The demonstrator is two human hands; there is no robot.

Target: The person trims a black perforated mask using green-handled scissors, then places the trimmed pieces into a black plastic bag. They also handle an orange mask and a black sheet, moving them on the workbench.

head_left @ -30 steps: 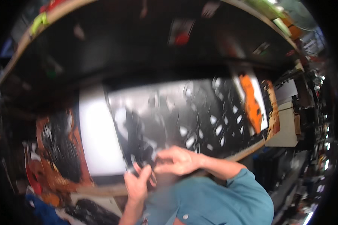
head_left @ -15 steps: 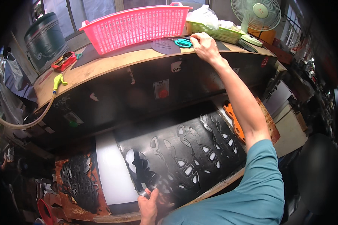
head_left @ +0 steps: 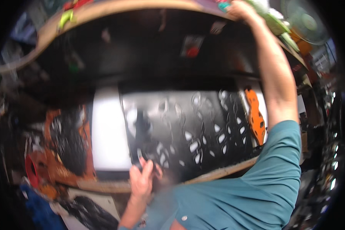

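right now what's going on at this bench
A person in a teal shirt stands at a workbench. The left hand rests on the near edge of a black sheet full of cut-out shapes. The right hand reaches up to the wooden shelf above, by something teal; the blur hides whether it grips anything. An orange cut piece lies to the right.

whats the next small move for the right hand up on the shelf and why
Probably close the right hand on the teal-handled tool at its fingertips on the upper shelf and bring it down. The left hand rests on the near edge of the black cut-out sheet, as if holding it in place.
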